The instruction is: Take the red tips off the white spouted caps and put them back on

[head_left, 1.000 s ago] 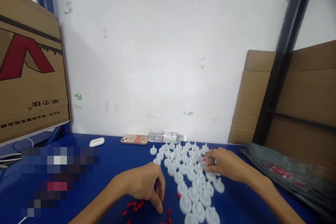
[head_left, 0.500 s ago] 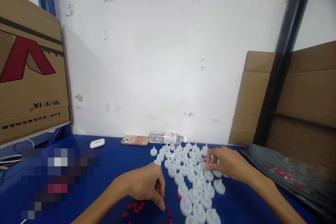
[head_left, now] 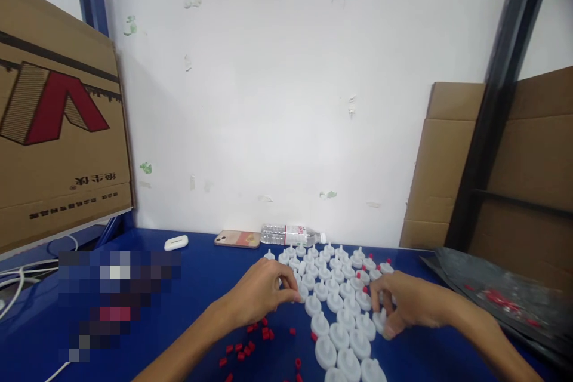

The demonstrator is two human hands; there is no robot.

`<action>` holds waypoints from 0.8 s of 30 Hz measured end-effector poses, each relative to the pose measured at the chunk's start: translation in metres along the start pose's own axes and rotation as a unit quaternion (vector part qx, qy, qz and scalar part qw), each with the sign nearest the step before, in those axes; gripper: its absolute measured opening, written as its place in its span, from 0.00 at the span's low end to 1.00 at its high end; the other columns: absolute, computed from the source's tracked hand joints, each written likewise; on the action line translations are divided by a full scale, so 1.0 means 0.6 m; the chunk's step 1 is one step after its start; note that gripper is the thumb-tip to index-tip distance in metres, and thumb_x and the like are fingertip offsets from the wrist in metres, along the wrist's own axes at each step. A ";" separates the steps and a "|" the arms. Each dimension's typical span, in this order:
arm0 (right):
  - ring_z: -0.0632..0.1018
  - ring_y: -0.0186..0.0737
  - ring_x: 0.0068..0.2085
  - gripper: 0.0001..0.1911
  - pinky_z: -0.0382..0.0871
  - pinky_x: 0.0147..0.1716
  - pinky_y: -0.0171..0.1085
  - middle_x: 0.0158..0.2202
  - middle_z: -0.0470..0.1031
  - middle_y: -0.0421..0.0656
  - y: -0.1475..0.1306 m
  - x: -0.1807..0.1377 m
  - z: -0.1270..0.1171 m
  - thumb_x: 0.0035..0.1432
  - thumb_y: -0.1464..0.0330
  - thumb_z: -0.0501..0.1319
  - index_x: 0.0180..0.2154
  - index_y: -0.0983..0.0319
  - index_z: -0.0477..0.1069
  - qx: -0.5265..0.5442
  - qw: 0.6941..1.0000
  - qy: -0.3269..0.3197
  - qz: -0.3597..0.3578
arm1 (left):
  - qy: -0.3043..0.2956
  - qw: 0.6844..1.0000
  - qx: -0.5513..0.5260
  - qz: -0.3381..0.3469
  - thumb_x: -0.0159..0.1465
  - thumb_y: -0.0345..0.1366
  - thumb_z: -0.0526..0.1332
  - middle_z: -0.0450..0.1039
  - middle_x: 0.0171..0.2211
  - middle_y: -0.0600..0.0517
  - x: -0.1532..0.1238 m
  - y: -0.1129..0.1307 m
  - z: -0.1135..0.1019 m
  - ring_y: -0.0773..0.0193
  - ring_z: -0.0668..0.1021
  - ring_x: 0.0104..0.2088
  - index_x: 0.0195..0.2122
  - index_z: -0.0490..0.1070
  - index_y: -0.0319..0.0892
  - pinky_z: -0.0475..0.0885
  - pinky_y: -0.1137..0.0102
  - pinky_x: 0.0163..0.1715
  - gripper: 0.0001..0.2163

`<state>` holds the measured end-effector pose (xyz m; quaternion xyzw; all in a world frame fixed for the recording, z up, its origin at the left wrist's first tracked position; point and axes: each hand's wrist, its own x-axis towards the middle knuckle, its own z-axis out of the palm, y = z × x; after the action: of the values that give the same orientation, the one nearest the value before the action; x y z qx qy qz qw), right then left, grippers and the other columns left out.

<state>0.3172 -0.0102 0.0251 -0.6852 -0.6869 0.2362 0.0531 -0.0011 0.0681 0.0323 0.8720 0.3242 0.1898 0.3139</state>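
Note:
Many white round caps with narrow spouts (head_left: 326, 351) stand on the blue table in a close cluster. Over the cluster's left edge is my left hand (head_left: 264, 291), thumb and forefinger pinched together; whatever is between the fingertips is hidden. My right hand (head_left: 405, 298) is at the cluster's right side, its fingers and thumb closed around a white spouted cap (head_left: 380, 320). Several spouts near that hand carry small red tips (head_left: 365, 290). Loose small red tips (head_left: 240, 356) lie on the table below my left hand, with one (head_left: 292, 331) nearer the cluster.
A clear bottle (head_left: 286, 234) lies along the wall beside a phone (head_left: 237, 239). Farther left is a white earphone case (head_left: 176, 243). A grey plastic bag (head_left: 474, 277) with red pieces rests at the right. Cardboard boxes (head_left: 89, 161) flank the table (head_left: 197, 274).
My left hand has lifted away from the loose red tips toward the cluster's left edge. My right hand has come nearer, to a cap at the right edge, uncovering red-tipped spouts.

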 end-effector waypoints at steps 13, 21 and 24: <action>0.80 0.45 0.39 0.17 0.70 0.40 0.39 0.40 0.80 0.43 -0.086 -0.005 -0.004 0.63 0.54 0.60 0.50 0.53 0.73 -0.051 0.961 0.227 -0.150 | 0.130 0.989 0.003 0.067 0.68 0.40 0.62 0.81 0.35 0.53 0.003 -0.004 0.030 0.68 0.76 0.25 0.40 0.80 0.43 0.69 0.73 0.31 0.09; 0.79 0.46 0.44 0.15 0.71 0.39 0.39 0.46 0.76 0.44 -0.124 0.001 0.061 0.67 0.59 0.57 0.53 0.54 0.70 -0.136 0.911 0.268 -0.282 | 0.136 0.987 0.015 0.087 0.67 0.40 0.63 0.80 0.38 0.52 0.003 -0.004 0.048 0.69 0.76 0.25 0.44 0.80 0.45 0.71 0.74 0.30 0.09; 0.79 0.44 0.43 0.14 0.72 0.39 0.38 0.45 0.76 0.44 -0.126 0.004 0.067 0.68 0.60 0.57 0.53 0.55 0.70 -0.137 0.899 0.285 -0.302 | 0.136 0.986 0.015 0.096 0.67 0.40 0.63 0.80 0.38 0.51 0.003 -0.006 0.051 0.68 0.76 0.26 0.43 0.80 0.44 0.71 0.74 0.31 0.09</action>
<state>0.2316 -0.0141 0.0191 -0.4831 -0.8420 -0.0929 0.2214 0.0149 0.0582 0.0080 0.8696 0.2816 0.3312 0.2342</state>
